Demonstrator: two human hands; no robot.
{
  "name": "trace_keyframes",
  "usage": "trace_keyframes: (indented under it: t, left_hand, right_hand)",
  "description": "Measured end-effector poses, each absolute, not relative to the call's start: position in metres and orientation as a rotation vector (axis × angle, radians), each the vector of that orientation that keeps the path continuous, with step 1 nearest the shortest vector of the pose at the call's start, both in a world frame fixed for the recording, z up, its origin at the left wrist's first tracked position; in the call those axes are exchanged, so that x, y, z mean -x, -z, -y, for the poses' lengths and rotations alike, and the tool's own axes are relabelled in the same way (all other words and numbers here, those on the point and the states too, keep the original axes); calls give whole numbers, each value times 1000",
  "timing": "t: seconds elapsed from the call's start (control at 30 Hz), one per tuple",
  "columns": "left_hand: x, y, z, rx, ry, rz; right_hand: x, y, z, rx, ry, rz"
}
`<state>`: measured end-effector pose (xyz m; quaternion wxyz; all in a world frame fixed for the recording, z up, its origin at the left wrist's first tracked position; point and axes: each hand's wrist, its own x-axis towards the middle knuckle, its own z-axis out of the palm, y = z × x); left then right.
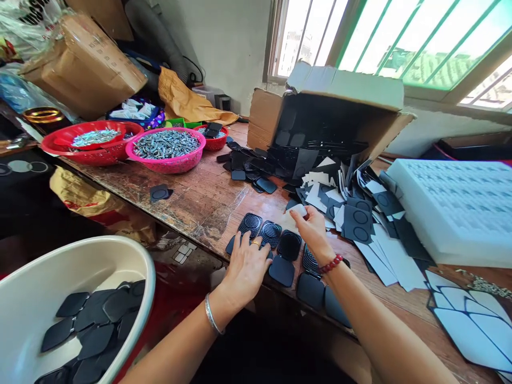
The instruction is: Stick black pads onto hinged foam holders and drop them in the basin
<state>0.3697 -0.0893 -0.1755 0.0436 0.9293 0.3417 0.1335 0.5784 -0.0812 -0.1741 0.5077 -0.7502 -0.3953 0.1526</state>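
Two rows of black rounded-square pieces (281,271) lie along the table's front edge, some with ring patterns on top. My left hand (248,264) rests palm down on the left end of these rows, fingers spread, hiding parts of the pieces under it. Above the rows, my right hand (313,229) pinches a small white piece (299,210) between thumb and fingertips. Just beyond that hand is a heap of black and white cards (359,220), some marked with rings.
An open cardboard box (266,118) stands behind loose black pieces. White foam (452,213) is at right. Pink (166,166) and red (80,154) baskets hold metal parts at back left. A cream basin (146,266) with black pieces sits at lower left.
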Motion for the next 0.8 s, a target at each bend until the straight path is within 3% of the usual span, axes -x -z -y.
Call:
trace_keyframes:
  t: [0.43,0.8]
  left_hand:
    - [-368,182,87,-2836,-453,-1023]
    - [-368,180,87,-2839,-426,-1044]
  right_hand:
    - [-563,144,99,1925,-261,1263]
    - [-537,151,72,1899,-219,1315]
